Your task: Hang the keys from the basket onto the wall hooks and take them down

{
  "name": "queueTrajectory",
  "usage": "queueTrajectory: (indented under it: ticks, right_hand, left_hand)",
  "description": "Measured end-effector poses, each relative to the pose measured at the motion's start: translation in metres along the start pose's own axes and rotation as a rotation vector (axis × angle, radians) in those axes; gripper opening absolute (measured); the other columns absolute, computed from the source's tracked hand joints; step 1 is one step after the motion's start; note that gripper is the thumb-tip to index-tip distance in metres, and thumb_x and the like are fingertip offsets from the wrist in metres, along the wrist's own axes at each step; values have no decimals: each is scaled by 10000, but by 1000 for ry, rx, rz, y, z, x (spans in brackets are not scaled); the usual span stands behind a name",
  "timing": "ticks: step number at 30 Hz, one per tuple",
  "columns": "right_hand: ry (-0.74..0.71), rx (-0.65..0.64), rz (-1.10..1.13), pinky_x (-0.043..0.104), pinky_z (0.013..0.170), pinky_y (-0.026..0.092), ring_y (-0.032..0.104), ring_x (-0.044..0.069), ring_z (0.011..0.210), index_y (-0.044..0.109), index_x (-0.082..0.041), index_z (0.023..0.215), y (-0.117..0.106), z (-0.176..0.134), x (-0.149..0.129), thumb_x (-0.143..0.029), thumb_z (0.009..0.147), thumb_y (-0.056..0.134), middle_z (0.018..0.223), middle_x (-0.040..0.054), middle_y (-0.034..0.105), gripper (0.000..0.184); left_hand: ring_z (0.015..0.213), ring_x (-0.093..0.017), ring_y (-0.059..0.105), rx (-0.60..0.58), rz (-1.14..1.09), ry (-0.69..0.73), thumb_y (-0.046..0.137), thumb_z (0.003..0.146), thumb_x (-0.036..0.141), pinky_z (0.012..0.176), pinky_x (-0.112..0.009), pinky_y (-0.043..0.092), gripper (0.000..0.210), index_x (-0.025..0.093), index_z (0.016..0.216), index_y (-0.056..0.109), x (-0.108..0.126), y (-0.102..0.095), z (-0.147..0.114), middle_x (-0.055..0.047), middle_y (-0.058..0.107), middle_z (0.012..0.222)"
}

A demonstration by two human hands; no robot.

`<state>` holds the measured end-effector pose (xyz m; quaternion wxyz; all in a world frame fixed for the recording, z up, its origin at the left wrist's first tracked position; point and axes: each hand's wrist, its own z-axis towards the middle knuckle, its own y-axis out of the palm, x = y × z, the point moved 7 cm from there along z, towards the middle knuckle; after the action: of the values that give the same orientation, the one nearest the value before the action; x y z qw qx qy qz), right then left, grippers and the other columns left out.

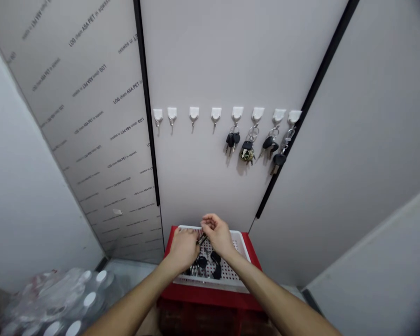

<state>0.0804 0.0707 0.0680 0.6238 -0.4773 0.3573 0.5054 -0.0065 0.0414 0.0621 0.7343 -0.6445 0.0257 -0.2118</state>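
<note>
Over a white perforated basket (244,246) both my hands are close together. My left hand (185,246) is closed around a dark key (202,239), most of it covered by the fingers. The fingers of my right hand (217,233) are pinched at the far end of the same key; whether a ring is between them cannot be made out. Below the hands, several black-headed keys (216,266) lie in the basket. On the wall ahead, bunches of keys (233,139) hang from the right-hand hooks, one with a round greenish fob (247,154).
White adhesive hooks (194,113) run in a row along the pale panel; the left ones carry nothing. The basket stands on a red stand (210,295). Wrapped bottles with white caps (90,299) are on the floor at lower left. Dark strips (147,102) divide the panels.
</note>
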Motion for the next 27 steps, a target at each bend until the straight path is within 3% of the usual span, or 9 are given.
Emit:
queueTrajectory:
  ticks: [4, 6, 12, 16, 19, 23, 27]
  right_hand:
    - [64, -65, -137, 214, 513, 373, 458, 89, 513, 485, -144, 686, -5, -3, 19, -211, 609, 415, 572, -8, 500, 123]
    - [96, -86, -172, 206, 489, 362, 447, 85, 491, 492, -140, 678, -10, -8, 28, -217, 612, 410, 542, -17, 489, 130]
    - [216, -161, -110, 194, 428, 335, 437, 82, 448, 530, -122, 633, -15, -14, 27, -329, 648, 395, 483, -11, 488, 248]
    - [268, -194, 229, 190, 418, 356, 486, 85, 499, 498, -148, 843, -2, -4, 5, -389, 633, 421, 687, 14, 551, 328]
    - [245, -121, 439, 195, 450, 380, 499, 79, 517, 420, -177, 956, 3, 9, -17, -380, 625, 446, 732, 9, 552, 389]
    - [72, 27, 527, 210, 524, 400, 498, 78, 530, 395, -170, 943, -6, 27, -52, -319, 602, 496, 603, -28, 533, 386]
    - [-78, 104, 491, 231, 539, 406, 502, 83, 537, 343, -182, 936, -18, 43, -90, -265, 579, 522, 639, -28, 531, 408]
  left_hand:
    - [773, -241, 494, -51, 138, 38, 438, 612, 225, 777, -387, 255, 220, 93, 733, 565, 6, 8, -4, -140, 586, 740]
    - [767, -238, 499, -63, 93, 48, 421, 623, 204, 765, -382, 273, 208, 93, 708, 575, 3, 9, -5, -141, 586, 743]
    - [743, -138, 506, 81, -594, -145, 427, 634, 232, 672, -242, 369, 258, 140, 849, 537, -26, -10, 4, -55, 577, 837]
    - [637, -109, 510, 102, -1005, -206, 452, 615, 224, 582, -216, 389, 280, 111, 861, 522, -25, -20, 11, -43, 588, 757]
    - [628, -103, 506, 124, -1208, -244, 485, 590, 206, 577, -214, 390, 295, 97, 862, 522, -20, -29, 13, -45, 587, 752]
    - [659, -106, 497, 176, -1306, -244, 542, 536, 173, 648, -225, 376, 282, 93, 806, 553, -12, -43, 18, -44, 589, 737]
    - [642, -97, 487, 219, -1402, -229, 546, 534, 165, 639, -216, 370, 262, 94, 786, 560, 0, -62, 30, -35, 584, 713]
